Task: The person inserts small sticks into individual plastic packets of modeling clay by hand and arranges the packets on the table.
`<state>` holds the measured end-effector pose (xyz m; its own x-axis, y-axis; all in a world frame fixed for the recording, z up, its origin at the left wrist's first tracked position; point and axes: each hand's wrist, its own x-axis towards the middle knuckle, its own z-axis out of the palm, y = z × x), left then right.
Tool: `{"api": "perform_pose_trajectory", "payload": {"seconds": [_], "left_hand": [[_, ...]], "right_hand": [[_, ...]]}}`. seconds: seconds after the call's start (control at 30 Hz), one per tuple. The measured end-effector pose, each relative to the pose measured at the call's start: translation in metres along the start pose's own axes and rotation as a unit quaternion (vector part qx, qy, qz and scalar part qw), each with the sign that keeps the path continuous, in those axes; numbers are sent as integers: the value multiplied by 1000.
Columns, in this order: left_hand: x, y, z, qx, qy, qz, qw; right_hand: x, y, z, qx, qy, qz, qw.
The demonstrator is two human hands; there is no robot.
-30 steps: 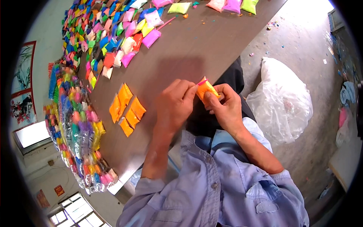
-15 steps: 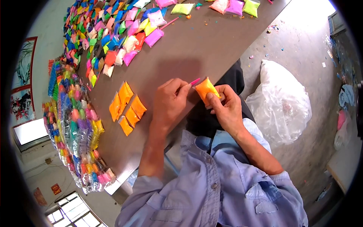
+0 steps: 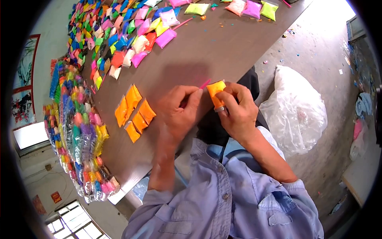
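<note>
My left hand (image 3: pixel 181 109) is closed around a thin pink stick (image 3: pixel 205 84), whose tip points up and to the right. My right hand (image 3: pixel 240 111) pinches an orange packet (image 3: pixel 216 90) between thumb and fingers, just right of the stick's tip. Stick and packet look slightly apart. Both hands are at the table's near edge, above my lap. Left of my left hand, several orange packets (image 3: pixel 133 96) lie in two short rows on the brown table (image 3: pixel 191 51).
A large pile of coloured packets (image 3: pixel 115 40) covers the table's far left. Long clear bags of coloured pieces (image 3: pixel 85 139) lie along the left edge. Yellow, pink and green packets (image 3: pixel 251 8) rest at the far edge. A white plastic bag (image 3: pixel 296 111) stands on the floor at right.
The pink stick has come away from the orange packet with my left hand. My right hand has turned the packet more upright, its fingers now over the packet's lower part.
</note>
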<state>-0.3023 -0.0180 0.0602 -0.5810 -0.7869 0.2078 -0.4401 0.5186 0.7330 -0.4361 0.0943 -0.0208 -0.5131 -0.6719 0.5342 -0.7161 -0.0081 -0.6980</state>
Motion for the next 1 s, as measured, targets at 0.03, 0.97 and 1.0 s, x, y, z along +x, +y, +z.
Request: {"api": "perform_pose_trajectory", "payload": {"seconds": [0.03, 0.97, 1.0], "left_hand": [[-1, 0, 2, 1, 1, -3, 1000], [39, -12, 17, 181, -124, 102, 970], [40, -14, 16, 163, -117, 101, 974]], "right_hand": [[-2, -1, 1, 2, -4, -15, 1000], [-16, 12, 4, 68, -25, -75, 995], [-16, 12, 4, 67, -26, -75, 995]]}}
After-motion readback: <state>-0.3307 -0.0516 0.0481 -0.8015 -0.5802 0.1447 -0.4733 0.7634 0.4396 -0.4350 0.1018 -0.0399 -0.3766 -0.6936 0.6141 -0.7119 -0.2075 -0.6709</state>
